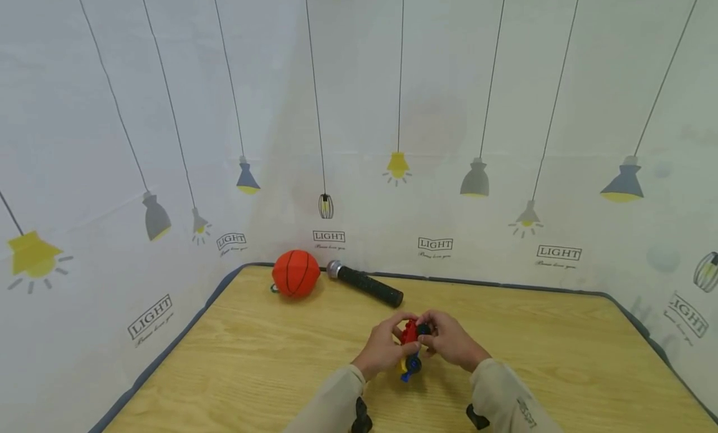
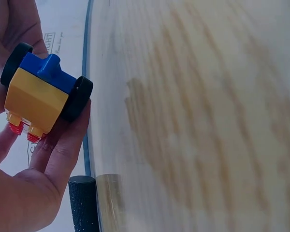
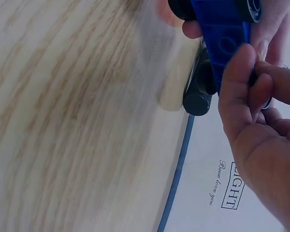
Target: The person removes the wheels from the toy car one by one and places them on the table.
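Observation:
A small toy car [image 1: 410, 332] is held between both hands over the table. It has a blue base [image 3: 224, 41], a yellow block [image 2: 36, 96] at one end, red pieces and black wheels [image 2: 77, 101]. My left hand [image 1: 383, 347] grips the car from its left side, with the thumb near the red part. From the other side, my right hand [image 1: 450, 341] pinches it close to a black wheel [image 1: 423, 329]. In the right wrist view, fingers of the right hand lie along the blue underside and partly cover it.
Toward the back of the wooden table [image 1: 247, 358] lie a red ball [image 1: 296, 274] with black lines and a black microphone [image 1: 367, 285] with a silver head. A white curtain [image 1: 359, 109] printed with hanging lamps stands around the table's back and sides.

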The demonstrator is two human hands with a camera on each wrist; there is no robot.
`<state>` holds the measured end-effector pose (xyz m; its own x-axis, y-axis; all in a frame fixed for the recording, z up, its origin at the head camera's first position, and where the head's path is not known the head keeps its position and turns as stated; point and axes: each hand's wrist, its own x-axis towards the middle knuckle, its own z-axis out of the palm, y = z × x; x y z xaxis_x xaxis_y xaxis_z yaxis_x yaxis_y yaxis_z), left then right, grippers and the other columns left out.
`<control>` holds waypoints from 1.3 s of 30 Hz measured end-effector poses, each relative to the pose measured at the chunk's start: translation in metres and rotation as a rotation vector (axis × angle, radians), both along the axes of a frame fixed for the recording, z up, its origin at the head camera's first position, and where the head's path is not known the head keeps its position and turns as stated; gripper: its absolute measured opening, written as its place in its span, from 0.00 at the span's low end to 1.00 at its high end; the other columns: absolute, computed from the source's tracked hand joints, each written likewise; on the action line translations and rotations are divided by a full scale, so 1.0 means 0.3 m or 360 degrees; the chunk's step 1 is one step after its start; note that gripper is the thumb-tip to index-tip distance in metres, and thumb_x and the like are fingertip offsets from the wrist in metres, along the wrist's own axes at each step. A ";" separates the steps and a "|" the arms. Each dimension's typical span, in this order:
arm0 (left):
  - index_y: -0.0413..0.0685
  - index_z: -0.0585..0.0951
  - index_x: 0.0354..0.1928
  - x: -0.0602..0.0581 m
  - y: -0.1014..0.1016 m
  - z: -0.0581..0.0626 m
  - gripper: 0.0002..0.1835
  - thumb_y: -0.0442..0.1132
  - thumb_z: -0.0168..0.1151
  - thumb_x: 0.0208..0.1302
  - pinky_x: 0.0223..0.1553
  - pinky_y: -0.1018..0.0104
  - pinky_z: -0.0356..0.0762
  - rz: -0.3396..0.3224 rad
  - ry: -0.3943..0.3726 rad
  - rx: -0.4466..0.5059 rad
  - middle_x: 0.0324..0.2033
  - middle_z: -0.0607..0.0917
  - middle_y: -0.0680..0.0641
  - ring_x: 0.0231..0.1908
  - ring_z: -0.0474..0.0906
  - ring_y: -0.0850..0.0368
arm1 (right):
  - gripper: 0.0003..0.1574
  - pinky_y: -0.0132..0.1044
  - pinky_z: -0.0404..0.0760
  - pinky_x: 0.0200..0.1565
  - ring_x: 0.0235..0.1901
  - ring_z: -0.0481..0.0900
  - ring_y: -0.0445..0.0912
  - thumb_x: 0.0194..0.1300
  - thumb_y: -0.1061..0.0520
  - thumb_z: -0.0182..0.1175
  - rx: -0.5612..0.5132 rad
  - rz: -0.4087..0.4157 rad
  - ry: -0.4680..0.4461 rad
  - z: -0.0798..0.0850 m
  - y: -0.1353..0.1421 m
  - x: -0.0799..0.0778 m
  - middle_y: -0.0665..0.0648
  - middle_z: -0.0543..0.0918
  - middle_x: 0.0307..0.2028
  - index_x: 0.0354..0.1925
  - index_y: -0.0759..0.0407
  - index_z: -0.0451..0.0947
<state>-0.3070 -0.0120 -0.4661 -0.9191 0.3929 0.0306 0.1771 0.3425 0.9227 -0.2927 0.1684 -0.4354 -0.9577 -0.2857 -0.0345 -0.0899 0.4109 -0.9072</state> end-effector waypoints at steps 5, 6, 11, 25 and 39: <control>0.62 0.76 0.63 0.007 0.003 0.004 0.26 0.38 0.69 0.64 0.30 0.69 0.73 -0.0009 0.0012 -0.0044 0.40 0.80 0.46 0.32 0.75 0.58 | 0.14 0.42 0.88 0.39 0.36 0.82 0.46 0.68 0.73 0.55 0.0000 0.0077 -0.0027 -0.003 0.010 0.001 0.66 0.79 0.42 0.51 0.72 0.69; 0.63 0.76 0.63 0.009 0.003 0.006 0.26 0.38 0.69 0.64 0.30 0.69 0.73 -0.0008 0.0009 -0.0052 0.40 0.80 0.46 0.32 0.74 0.57 | 0.14 0.42 0.88 0.40 0.36 0.82 0.46 0.68 0.73 0.55 0.0001 0.0084 -0.0028 -0.004 0.010 0.002 0.66 0.79 0.42 0.51 0.72 0.69; 0.61 0.76 0.63 0.012 -0.001 0.007 0.26 0.38 0.69 0.64 0.30 0.69 0.73 -0.0011 0.0044 -0.0076 0.40 0.80 0.45 0.32 0.74 0.57 | 0.13 0.44 0.88 0.41 0.36 0.82 0.46 0.68 0.72 0.55 -0.0025 0.0096 -0.0020 -0.010 0.007 0.006 0.67 0.79 0.43 0.51 0.71 0.68; 0.60 0.76 0.64 0.014 -0.006 0.008 0.27 0.39 0.69 0.64 0.28 0.69 0.74 -0.0004 0.0076 -0.0051 0.39 0.80 0.44 0.30 0.75 0.58 | 0.09 0.44 0.88 0.39 0.41 0.85 0.49 0.71 0.71 0.54 -0.0036 0.0134 0.0181 -0.039 0.000 0.005 0.69 0.80 0.47 0.48 0.70 0.67; 0.58 0.73 0.67 0.003 -0.013 0.018 0.27 0.40 0.67 0.66 0.28 0.68 0.77 0.0011 0.0014 0.0090 0.41 0.80 0.44 0.33 0.78 0.58 | 0.24 0.39 0.83 0.27 0.25 0.82 0.48 0.69 0.60 0.63 -0.0117 -0.0046 0.0192 -0.032 0.017 -0.018 0.60 0.83 0.34 0.58 0.65 0.67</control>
<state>-0.3061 -0.0158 -0.4607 -0.9213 0.3840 0.0609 0.1834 0.2910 0.9390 -0.2983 0.1735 -0.4451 -0.9615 -0.2555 0.1016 -0.1895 0.3480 -0.9181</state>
